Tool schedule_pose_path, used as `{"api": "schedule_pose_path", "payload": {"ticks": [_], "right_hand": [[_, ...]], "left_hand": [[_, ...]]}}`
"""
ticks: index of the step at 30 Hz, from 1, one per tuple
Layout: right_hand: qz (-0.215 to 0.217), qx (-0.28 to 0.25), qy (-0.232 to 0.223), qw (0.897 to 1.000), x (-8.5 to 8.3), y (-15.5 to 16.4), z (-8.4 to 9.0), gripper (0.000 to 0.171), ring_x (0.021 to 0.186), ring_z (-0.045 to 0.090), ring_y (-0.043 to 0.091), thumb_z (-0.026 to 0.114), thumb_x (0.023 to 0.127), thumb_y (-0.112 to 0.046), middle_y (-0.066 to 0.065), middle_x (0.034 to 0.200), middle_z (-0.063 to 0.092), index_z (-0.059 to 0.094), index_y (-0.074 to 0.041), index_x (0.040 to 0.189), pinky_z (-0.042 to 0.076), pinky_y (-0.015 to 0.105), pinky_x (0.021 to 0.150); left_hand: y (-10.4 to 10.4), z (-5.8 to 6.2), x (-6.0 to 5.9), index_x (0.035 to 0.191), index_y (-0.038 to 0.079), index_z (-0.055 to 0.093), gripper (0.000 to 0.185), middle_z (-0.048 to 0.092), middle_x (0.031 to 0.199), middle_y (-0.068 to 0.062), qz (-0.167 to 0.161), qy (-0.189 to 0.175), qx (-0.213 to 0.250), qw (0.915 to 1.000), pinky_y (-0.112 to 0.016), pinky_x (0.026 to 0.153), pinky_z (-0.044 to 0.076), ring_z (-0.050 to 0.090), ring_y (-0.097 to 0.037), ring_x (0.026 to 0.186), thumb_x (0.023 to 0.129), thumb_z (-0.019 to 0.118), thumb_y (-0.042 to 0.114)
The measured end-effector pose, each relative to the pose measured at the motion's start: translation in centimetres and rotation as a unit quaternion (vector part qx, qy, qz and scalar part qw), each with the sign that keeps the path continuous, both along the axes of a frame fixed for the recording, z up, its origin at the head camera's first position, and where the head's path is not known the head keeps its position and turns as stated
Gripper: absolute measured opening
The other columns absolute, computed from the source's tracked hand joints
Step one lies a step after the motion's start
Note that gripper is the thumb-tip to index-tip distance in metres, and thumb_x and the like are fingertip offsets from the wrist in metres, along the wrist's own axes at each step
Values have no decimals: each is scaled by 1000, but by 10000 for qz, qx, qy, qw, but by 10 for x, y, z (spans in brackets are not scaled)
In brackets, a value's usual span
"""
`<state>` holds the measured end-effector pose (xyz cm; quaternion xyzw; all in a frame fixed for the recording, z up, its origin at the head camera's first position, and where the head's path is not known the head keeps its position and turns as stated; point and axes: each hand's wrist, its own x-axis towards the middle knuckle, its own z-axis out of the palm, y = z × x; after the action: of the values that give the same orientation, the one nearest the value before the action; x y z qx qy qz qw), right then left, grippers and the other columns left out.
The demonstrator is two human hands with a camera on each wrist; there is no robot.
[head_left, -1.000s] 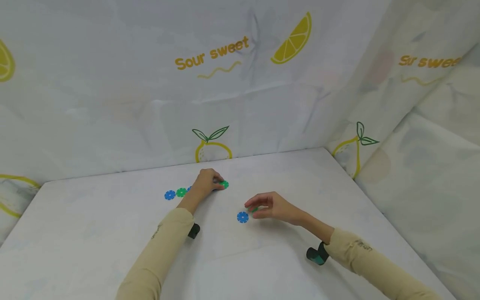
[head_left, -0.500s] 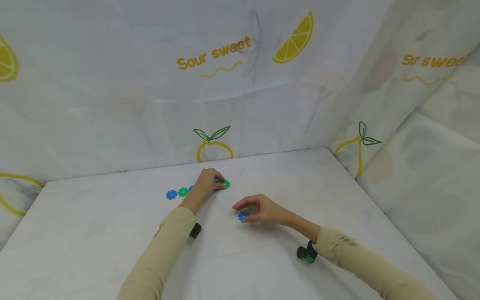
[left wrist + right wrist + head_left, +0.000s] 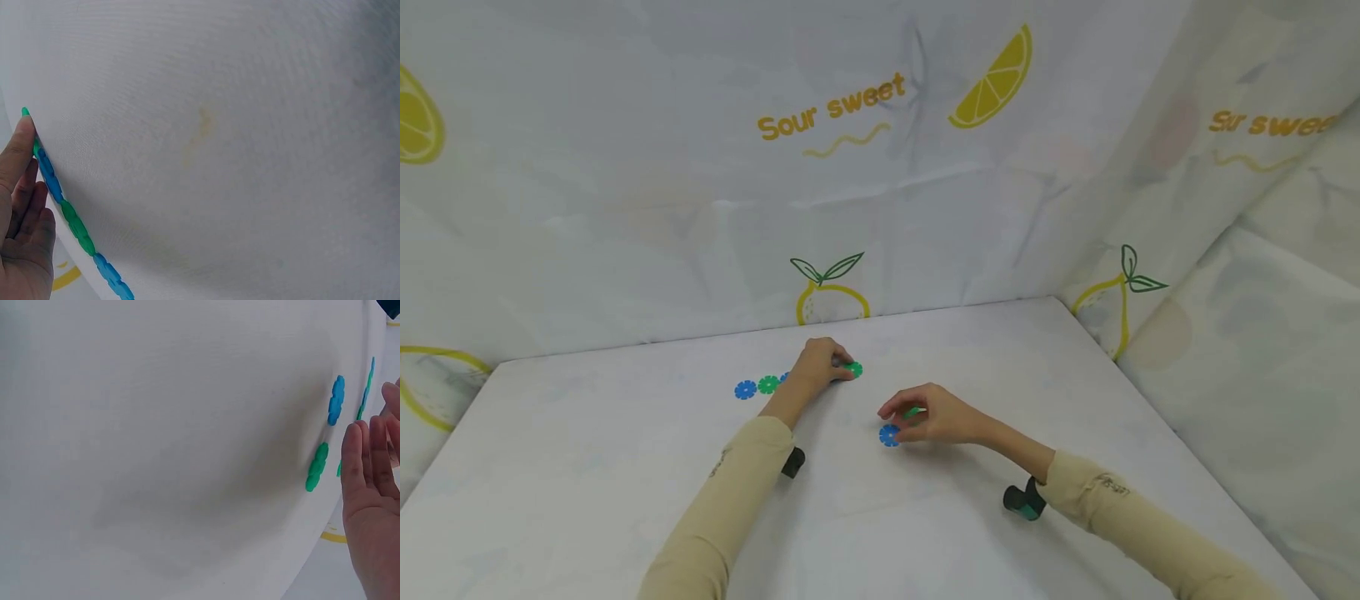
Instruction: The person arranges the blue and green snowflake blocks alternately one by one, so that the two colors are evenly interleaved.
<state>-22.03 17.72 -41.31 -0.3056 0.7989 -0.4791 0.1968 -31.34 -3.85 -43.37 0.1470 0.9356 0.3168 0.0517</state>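
In the head view a row of flat, notched plastic discs, blue and green in turn, lies toward the back of the table. Its left end is a blue disc (image 3: 746, 390), then a green disc (image 3: 769, 384). My left hand (image 3: 814, 365) covers the middle of the row and pinches the green disc (image 3: 856, 369) at its right end between thumb and finger. My right hand (image 3: 942, 415) hovers with relaxed, parted fingers over two loose discs, a blue disc (image 3: 890, 435) and a green disc (image 3: 317, 467). Nothing is held in it.
A white cloth (image 3: 865, 533) covers the table. Behind it and on the right hang white curtains (image 3: 700, 208) printed with lemons. Dark wrist cameras (image 3: 1024, 500) sit under both wrists.
My right hand has moved left over the loose blue disc, then back slightly right. My left hand stays at the green disc. The whole view has shifted slightly.
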Motion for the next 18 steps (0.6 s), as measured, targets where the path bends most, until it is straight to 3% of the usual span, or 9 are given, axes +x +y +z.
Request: {"api": "schedule_pose_path", "payload": {"ticks": [9,14,18], "right_hand": [[293,-272,-269,9988,5,-6,14,33,109,50,37,62,78,8,26,113,55,54,12,110,39,50,92],[399,-483,-337,9975,0,-16,10,34,110,48,40,62,77,10,28,113,54,53,14,110,36,50,95],[422,-458,-351,9974,2,-21,6,33,102,53,41,63,77,9,27,109,56,54,13,109,42,47,91]], "left_hand": [[-2,2,2,92,9,70,24,60,104,-7,37,-51,16,10000,-35,94,39,51,-23,105,71,75,17],[-1,5,4,93,8,70,24,61,105,-8,-6,-7,27,10000,-36,94,39,52,-24,105,71,75,16],[-2,3,3,93,8,70,23,61,104,-7,-27,13,85,10000,-36,94,40,52,-23,105,72,74,16]]}}
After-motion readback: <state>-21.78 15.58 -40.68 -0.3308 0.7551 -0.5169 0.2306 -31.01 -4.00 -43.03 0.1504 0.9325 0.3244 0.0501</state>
